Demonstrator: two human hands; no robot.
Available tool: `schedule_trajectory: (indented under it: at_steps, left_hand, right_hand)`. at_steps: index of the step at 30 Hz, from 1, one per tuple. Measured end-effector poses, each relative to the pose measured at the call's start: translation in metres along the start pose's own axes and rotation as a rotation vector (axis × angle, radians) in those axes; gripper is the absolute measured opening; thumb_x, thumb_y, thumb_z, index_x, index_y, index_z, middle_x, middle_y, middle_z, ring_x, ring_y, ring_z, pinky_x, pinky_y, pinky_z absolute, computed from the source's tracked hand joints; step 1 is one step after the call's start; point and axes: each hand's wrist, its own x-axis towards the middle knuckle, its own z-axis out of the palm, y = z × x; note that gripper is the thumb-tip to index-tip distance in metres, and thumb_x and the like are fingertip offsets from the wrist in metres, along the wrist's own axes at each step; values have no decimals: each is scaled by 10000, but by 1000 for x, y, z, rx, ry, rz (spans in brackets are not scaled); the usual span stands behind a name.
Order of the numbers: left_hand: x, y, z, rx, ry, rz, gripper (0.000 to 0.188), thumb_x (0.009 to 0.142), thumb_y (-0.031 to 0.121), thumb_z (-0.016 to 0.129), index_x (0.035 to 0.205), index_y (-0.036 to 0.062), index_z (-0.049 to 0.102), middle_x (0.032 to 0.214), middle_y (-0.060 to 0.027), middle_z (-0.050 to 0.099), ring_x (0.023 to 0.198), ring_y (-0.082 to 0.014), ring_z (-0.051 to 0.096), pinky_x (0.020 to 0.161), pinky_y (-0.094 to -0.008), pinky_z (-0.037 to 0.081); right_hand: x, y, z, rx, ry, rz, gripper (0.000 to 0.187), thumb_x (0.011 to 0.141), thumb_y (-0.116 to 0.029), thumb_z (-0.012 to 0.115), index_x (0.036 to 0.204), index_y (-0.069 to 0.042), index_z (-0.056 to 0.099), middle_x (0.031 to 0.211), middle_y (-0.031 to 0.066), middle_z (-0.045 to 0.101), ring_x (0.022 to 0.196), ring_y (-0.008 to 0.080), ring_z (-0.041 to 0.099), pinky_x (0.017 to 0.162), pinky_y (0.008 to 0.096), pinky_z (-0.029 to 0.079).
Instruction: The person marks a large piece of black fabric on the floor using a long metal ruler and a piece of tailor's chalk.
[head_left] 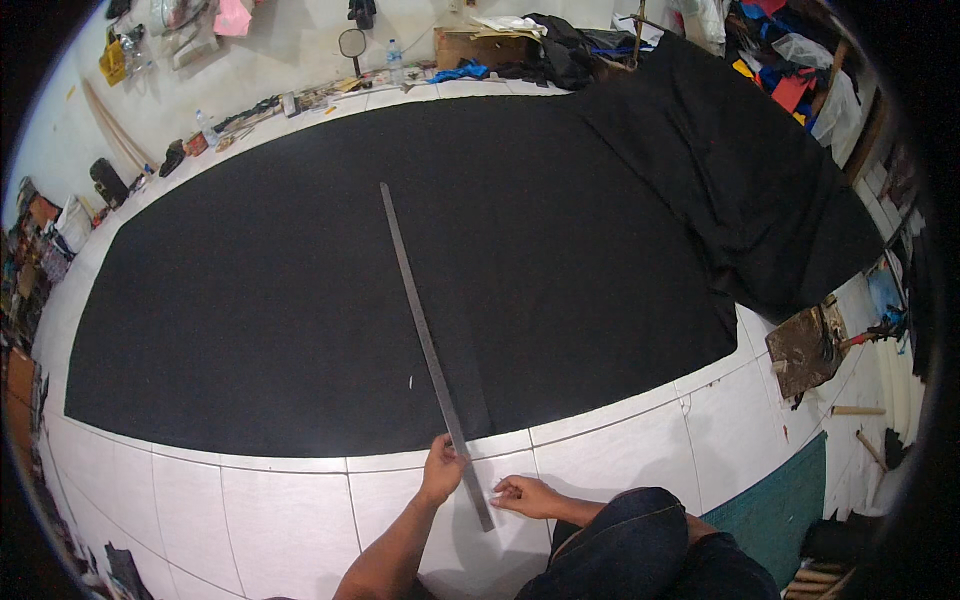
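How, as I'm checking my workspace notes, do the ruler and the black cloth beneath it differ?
The ruler is a long, narrow strip, while the cloth spreads broad and wide. The ruler is grey; the cloth is black. The ruler lies on top, its near end past the cloth's edge, while the cloth lies below it on the white tiled floor. Both lie flat there.

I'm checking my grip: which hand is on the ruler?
Your left hand, touching the ruler toward its near end; your right hand is beside it, with a visible gap.
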Motion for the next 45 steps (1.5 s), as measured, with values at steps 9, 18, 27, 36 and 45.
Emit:
schedule_trajectory:
  at_steps: [9,18,27,36,45]
  left_hand:
    - [-10,39,39,-191,-63,-32,481,897,49,671,1338,45,477,961,-24,546,809,-114,566,668,-260,474]
    - [-9,43,54,-202,-133,10,543,919,63,675,1399,37,421,964,-31,558,784,-103,570,648,-259,497]
    - [14,63,59,85,-171,196,429,895,199,739,1243,9,574,910,-79,622,768,-152,615,692,-313,527]
    - [24,68,45,789,167,484,353,808,253,766,1079,41,688,1049,-154,626,1037,-330,572,909,-441,444]
    - [42,72,57,991,222,371,544,785,408,808,1134,18,663,1075,-180,605,1037,-350,561,920,-446,455]
  right_hand:
    - [-2,-3,2,397,83,131,436,948,-231,715,1249,16,519,921,40,643,844,106,593,761,278,492]
    - [-8,-7,10,405,344,54,308,1002,-296,597,1130,-16,600,865,79,653,792,171,624,720,341,501]
    - [-18,-27,-20,40,533,26,404,907,-370,727,1016,1,609,875,155,692,765,237,664,690,388,517]
    - [-31,-21,-53,27,685,48,371,880,-342,752,954,-12,600,863,186,700,771,342,692,672,429,521]
    - [-38,5,-67,-72,772,61,402,893,-359,730,999,2,587,900,220,704,844,407,691,719,474,524]
